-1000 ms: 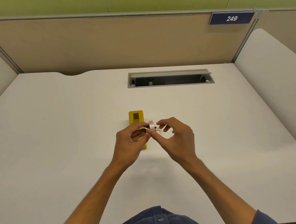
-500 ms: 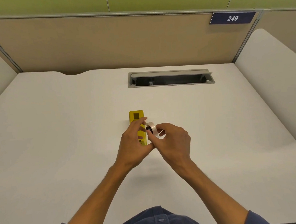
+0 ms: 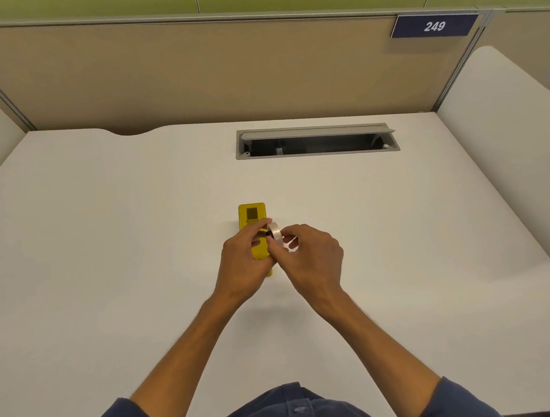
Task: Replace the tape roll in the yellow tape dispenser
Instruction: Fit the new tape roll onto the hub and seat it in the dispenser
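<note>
The yellow tape dispenser (image 3: 252, 216) lies flat on the white desk (image 3: 109, 250), its long axis pointing away from me. Its near half is covered by my left hand (image 3: 244, 268), which rests on the yellow body with the thumb and forefinger touching the tape roll. My right hand (image 3: 312, 257) pinches the pale tape roll (image 3: 275, 233), held on edge just above the dispenser's right side. A small white piece (image 3: 291, 244) shows between my right fingers; what it is cannot be told.
A grey cable tray (image 3: 316, 140) with its lid raised is set into the desk at the back. Beige partition panels stand behind, one with a sign reading 249 (image 3: 434, 26). A white side panel (image 3: 504, 130) stands at the right.
Both hands have moved the roll left and slightly away, from beside the dispenser to over its right side. My left hand has come down onto the yellow body.
</note>
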The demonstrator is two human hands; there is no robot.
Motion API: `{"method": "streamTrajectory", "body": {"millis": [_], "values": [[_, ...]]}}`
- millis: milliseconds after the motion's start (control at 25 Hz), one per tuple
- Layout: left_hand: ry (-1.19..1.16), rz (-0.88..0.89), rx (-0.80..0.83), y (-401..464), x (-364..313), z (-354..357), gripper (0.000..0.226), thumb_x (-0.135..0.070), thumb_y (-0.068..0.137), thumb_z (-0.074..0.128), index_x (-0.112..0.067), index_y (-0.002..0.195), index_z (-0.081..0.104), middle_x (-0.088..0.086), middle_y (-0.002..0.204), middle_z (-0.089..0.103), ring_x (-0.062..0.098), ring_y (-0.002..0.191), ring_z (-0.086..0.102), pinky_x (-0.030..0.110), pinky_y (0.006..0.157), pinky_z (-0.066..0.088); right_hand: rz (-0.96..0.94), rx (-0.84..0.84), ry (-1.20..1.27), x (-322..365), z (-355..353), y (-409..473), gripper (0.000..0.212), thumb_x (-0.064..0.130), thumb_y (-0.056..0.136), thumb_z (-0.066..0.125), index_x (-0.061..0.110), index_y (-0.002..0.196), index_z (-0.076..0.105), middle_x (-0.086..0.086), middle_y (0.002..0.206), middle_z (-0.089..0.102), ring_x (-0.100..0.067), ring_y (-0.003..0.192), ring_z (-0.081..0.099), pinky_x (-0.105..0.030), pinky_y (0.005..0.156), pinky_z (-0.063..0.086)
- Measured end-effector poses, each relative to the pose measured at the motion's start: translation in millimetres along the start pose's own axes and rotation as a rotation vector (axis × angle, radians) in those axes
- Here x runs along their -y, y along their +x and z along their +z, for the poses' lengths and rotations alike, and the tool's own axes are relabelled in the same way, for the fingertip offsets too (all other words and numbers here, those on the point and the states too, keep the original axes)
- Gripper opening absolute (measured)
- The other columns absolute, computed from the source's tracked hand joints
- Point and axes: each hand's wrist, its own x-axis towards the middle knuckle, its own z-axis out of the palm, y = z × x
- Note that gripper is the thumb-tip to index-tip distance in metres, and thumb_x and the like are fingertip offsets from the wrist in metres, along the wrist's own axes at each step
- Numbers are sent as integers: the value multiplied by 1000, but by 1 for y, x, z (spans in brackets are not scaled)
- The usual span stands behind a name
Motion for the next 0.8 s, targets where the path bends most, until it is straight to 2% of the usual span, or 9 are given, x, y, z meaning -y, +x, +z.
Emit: {"method": "streamTrajectory", "body": {"millis": [120,240,400,560,800], "values": [[51,-6,-17,8,7,-3,49,-24,72,71,-34,118,58,-18,107,63,3,94,61,5,78,44,5,9,6,4,10,6,25,50,81,63,27,82,71,10,79,72,-11,70,65,-25,56,39],[77,-31,-23,21,13,-5,46,-29,71,69,-34,116,59,-10,108,67,9,94,62,12,77,46,36,53,-12,5,24,18,27,51,82,59,27,83,70,10,82,72,-13,74,65,-26,58,37],[60,-74,-38,38,24,-6,40,-23,70,66,-33,108,60,-9,101,70,12,96,65,24,81,51,72,95,-12,8,44,33,26,50,82,57,26,82,70,9,81,73,-16,74,66,-26,57,34],[99,-75,-47,51,34,-9,40,-20,72,65,-34,109,59,-13,101,68,11,93,63,24,78,52,82,74,-27,12,58,42,27,50,82,56,26,76,67,8,73,70,-16,66,63,-19,48,23],[108,-94,-33,61,51,-11,48,-8,75,70,-23,120,60,-6,120,65,12,109,59,14,87,42,67,75,-48,12,73,48,31,50,83,54,23,73,67,6,68,69,-17,61,61,-19,47,23]]}}
